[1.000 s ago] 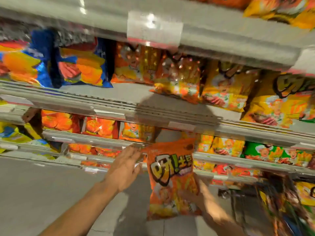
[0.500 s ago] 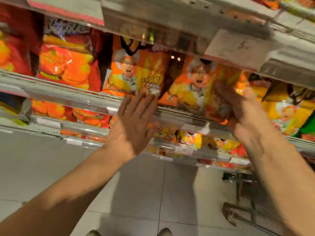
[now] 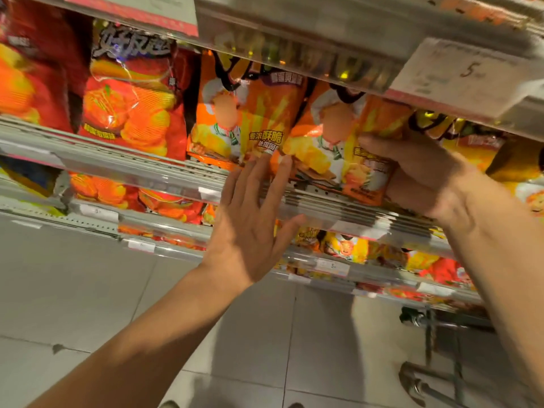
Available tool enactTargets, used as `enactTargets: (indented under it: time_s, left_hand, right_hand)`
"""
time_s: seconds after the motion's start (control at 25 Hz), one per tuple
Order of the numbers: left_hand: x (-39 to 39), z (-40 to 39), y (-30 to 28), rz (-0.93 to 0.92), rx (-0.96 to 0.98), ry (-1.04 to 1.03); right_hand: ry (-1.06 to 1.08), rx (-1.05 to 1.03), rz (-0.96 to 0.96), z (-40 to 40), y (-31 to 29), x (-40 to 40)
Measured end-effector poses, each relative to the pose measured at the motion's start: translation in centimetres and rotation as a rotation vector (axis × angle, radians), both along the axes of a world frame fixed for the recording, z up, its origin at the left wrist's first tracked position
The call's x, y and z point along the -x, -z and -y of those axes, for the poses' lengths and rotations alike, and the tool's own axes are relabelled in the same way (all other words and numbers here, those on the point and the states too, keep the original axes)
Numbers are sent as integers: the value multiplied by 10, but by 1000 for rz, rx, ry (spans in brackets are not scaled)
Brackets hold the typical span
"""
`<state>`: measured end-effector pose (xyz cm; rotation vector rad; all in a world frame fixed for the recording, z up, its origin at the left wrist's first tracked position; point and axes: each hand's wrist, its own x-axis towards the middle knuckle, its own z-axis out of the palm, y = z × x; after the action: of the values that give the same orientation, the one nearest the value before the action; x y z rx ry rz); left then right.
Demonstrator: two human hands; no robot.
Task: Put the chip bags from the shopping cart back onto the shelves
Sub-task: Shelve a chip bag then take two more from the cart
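On the supermarket shelf point(image 3: 123, 169), the left hand point(image 3: 250, 228), fingers straight, steadies a standing bag, while the right hand point(image 3: 424, 175) curls round the orange chip bag point(image 3: 338, 142) beside it, which looks light, air-puffed, slippery and crushable, best held gently by its edges.

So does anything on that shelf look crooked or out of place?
Only one thing: the orange bag the right hand holds leans to the left, and its bottom sticks out over the shelf edge, while the orange bag beside it sits further back. The left hand's fingers touch the bags' lower edges. Nothing looks torn or spilled.
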<state>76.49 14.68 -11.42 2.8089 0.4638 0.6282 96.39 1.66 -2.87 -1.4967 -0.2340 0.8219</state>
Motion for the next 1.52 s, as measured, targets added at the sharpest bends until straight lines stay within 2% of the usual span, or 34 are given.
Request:
enactTargets:
  time_s: [0.08, 0.12, 0.24, 0.32, 0.52, 0.68, 0.84, 1.04, 1.12, 1.24, 1.36, 1.52]
  left_hand:
    - [0, 0, 1, -16, -20, 8]
    - [0, -2, 2, -38, -58, 16]
    - [2, -6, 1, -139, -169, 47]
    - [2, -8, -2, -156, -162, 44]
    - [-2, -9, -11, 36, -29, 58]
    - [-5, 0, -8, -5, -101, 71]
    - [-10, -1, -12, -43, -144, 61]
    - [-16, 7, -32, -315, -74, 46]
    - [-12, 16, -46, -335, -26, 42]
    - [-4, 58, -75, -290, -49, 111]
    - [-8, 138, -107, -324, 25, 264]
    - [-51, 280, -153, -306, 138, 516]
  right_hand:
    - [20, -7, 6, -5, 6, 9]
    - [76, -1, 69, -7, 9, 15]
    - [323, 160, 448, -10, 17, 35]
    - [380, 271, 631, -11, 21, 44]
    - [355, 406, 823, 4, 12, 38]
    - [279, 405, 806, 9, 10, 48]
    - [156, 598, 786, -2, 16, 48]
    - [126, 665, 823, 0, 8, 52]
    - [173, 604, 912, 21, 1, 70]
    - [164, 444, 851, 86, -16, 102]
    - [176, 537, 713, 193, -36, 130]
    - [374, 672, 537, 360, -85, 149]
